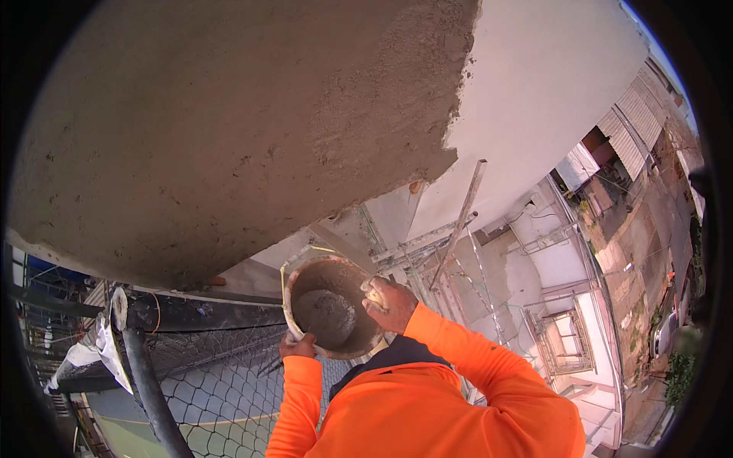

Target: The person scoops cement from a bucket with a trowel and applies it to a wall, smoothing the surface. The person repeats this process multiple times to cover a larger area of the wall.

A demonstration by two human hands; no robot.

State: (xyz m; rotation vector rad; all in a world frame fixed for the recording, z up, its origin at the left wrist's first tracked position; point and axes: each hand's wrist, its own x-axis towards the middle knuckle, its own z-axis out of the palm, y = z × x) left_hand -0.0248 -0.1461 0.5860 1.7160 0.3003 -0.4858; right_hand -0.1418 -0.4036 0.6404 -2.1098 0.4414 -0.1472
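In front of my body, below the wet grey render (pixel 244 122), is a stained round bucket (pixel 359 309) with grey mortar (pixel 324 317) inside. My left hand (pixel 298 343) grips the bucket at its lower left rim. My right hand (pixel 389 305), at the bucket's right rim, is closed on a small pale yellowish thing that looks like a handle; what it belongs to is hidden. Both forearms are in orange sleeves.
Black pipes (pixel 145 374) and chain-link mesh (pixel 217 389) are at lower left. A pale wall (pixel 534 91) rises at upper right. Below it, wooden posts (pixel 458 221) and scaffolding stand over a drop to lower structures, corrugated roofs (pixel 626 133) and a yard (pixel 641 252).
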